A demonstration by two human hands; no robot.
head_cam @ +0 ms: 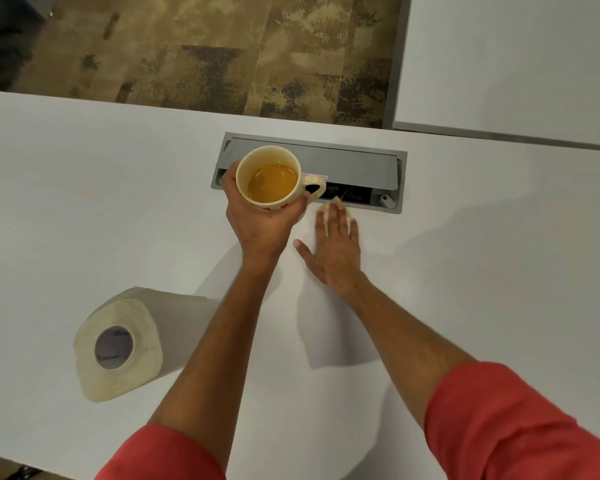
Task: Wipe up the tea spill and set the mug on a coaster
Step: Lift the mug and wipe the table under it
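A cream mug (272, 180) holding amber tea is lifted above the white table (84, 202), with my left hand (257, 220) wrapped round its body from below; the handle points right. My right hand (333, 251) lies flat on the table with straight fingers, pressing a small tea-stained paper towel piece (336, 206) whose edges show past the fingertips. That piece sits just in front of the grey cable box. No coaster is in view.
A paper towel roll (118, 344) lies on its side at the near left. A recessed grey cable box (343, 171) with sockets sits at the table's far edge. A second white table (516, 64) stands at the far right, carpet between.
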